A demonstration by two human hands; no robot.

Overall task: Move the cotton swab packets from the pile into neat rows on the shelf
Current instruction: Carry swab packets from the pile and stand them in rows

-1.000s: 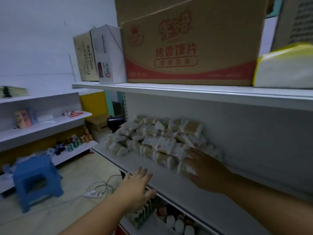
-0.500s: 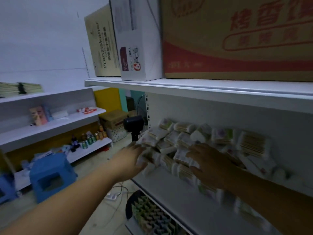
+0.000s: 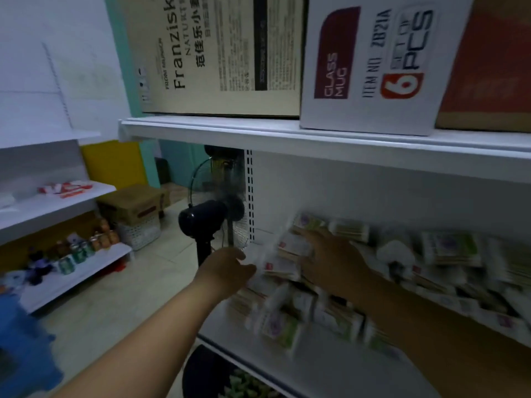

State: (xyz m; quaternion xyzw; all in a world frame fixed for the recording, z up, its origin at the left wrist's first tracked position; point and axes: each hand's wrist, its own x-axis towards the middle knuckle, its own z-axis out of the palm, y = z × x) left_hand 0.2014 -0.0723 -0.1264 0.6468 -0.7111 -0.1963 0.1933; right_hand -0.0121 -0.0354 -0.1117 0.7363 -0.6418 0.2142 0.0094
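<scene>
A: Where are the cotton swab packets (image 3: 290, 326)?

B: In a loose heap on the shelf (image 3: 301, 372), spreading from the middle of the view out toward three o'clock. No neat row shows yet, and much of the heap is blurred.

A: And the person's hands?

B: The right hand (image 3: 330, 262) lies on top of the heap with its fingers stretched flat toward eleven o'clock. It presses on the packets rather than gripping one. The left hand (image 3: 227, 271) is at the heap's nine o'clock end, against the outermost packets. Its fingers are lost behind the hand and in blur, so whether it holds a packet cannot be told.

A: What could go wrong from here?

B: That nine o'clock end sits at the open end of the shelf, and no side wall is visible there. A sweep of the right hand toward nine o'clock could push packets past the left hand and over the end, down by the black fan (image 3: 209, 219). The packets at six o'clock lie near the front lip, so a forearm dragged across them could tip some off. Loosely stacked, slick wrappers would likely slide as a whole layer.
</scene>
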